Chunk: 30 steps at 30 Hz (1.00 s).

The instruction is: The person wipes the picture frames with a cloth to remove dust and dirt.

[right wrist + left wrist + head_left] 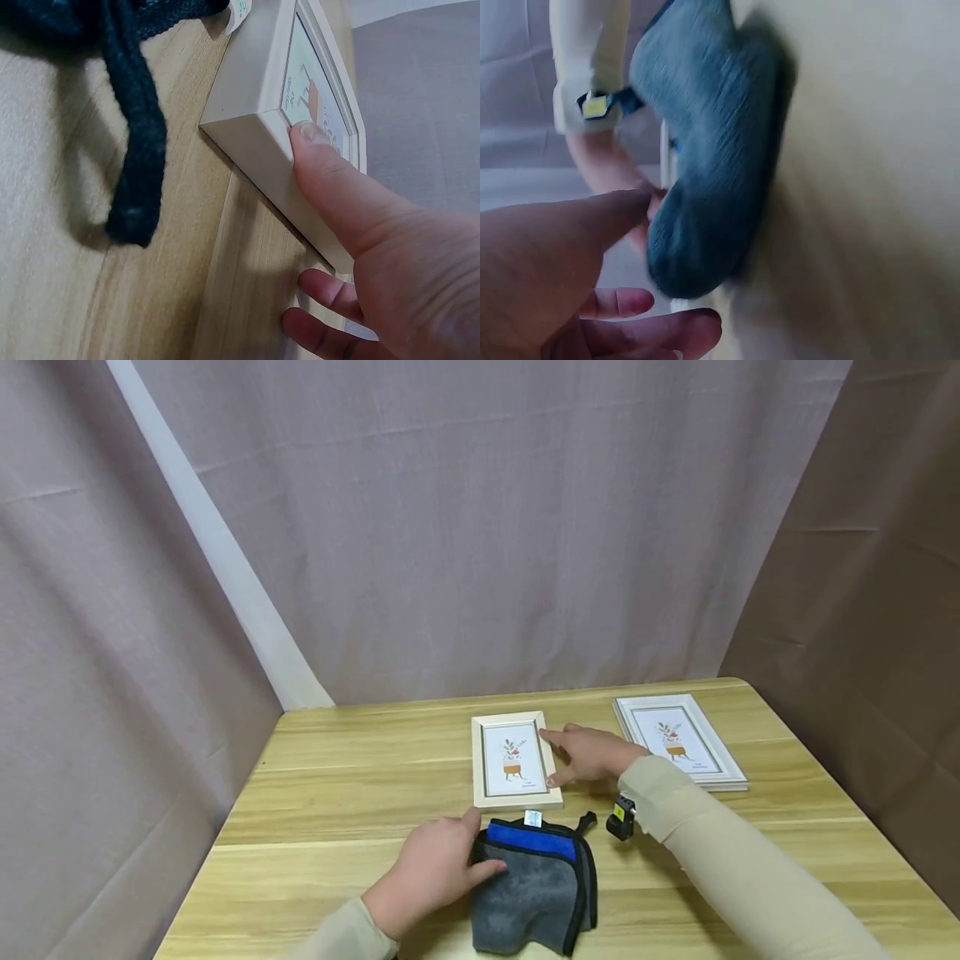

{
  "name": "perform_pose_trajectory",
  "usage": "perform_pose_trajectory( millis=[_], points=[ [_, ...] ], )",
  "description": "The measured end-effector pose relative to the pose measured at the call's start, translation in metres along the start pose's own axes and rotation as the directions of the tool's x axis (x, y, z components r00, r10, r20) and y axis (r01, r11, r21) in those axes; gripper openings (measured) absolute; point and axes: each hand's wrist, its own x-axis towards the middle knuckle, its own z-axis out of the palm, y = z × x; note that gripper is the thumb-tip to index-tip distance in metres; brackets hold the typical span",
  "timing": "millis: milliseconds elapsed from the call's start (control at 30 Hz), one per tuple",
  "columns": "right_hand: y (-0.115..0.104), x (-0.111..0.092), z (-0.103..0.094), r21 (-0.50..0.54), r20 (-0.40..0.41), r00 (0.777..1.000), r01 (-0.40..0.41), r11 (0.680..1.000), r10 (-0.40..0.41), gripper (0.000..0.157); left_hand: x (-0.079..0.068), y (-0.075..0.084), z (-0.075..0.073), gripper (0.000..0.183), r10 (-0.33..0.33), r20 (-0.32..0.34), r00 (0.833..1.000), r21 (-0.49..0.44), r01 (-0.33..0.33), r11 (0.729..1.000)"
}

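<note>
In the head view my left hand (435, 860) is at the left edge of a folded grey cloth (525, 893) with a blue band, black trim and loop. Its thumb lies over the cloth and its index finger reaches the upper left corner. The left wrist view shows the other fingers (690, 330) apart from the blurred cloth (712, 142). My right hand (592, 752) touches the right side of a cream picture frame (480, 768), which lies flat with a potted-plant print. In the right wrist view the thumb (330, 165) presses the frame's rim; the index fingertip is hidden there.
Further right on the wooden table (337, 777) lies a white picture frame (720, 743) with the same print, apparently stacked on another. Grey curtains (450, 527) hang behind the table's back edge. A small black device (621, 818) is on my right wrist.
</note>
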Motion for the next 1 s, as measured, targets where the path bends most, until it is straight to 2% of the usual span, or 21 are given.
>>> perform_pose_trajectory(
  millis=[100,267,400,567,700,867,1000],
  points=[
    [0.0,0.001,0.001,0.009,-0.004,1.0,-0.006,1.0,0.006,0.106,-0.003,0.001,0.007,0.051,0.052,-0.005,0.999,0.012,-0.052,0.999],
    [0.0,0.004,0.004,0.02,-0.011,1.0,0.01,1.0,-0.01,0.108,-0.004,-0.003,0.014,0.043,0.141,-0.074,0.987,-0.028,-0.144,0.989],
    [-0.001,0.005,0.005,0.017,-0.016,1.0,0.008,1.0,-0.008,0.108,-0.003,-0.009,0.013,0.039,0.167,-0.111,0.98,-0.074,-0.175,0.982],
    [-0.004,0.003,0.005,0.02,-0.012,1.0,0.008,1.0,-0.008,0.107,0.003,-0.027,0.001,0.04,0.114,-0.128,0.985,-0.109,-0.129,0.986],
    [-0.006,0.001,0.002,0.027,-0.006,1.0,0.017,0.999,-0.017,0.107,0.014,-0.046,-0.006,0.044,0.062,-0.162,0.985,-0.126,-0.083,0.989],
    [-0.007,0.001,0.001,0.028,-0.001,1.0,0.016,0.999,-0.016,0.106,0.026,-0.064,-0.004,0.036,0.009,-0.208,0.978,-0.098,-0.03,0.995],
    [-0.007,0.002,0.004,0.027,0.001,0.999,0.038,0.999,-0.038,0.107,0.025,-0.066,0.0,0.028,-0.032,-0.236,0.971,-0.047,0.022,0.999]
  ],
)
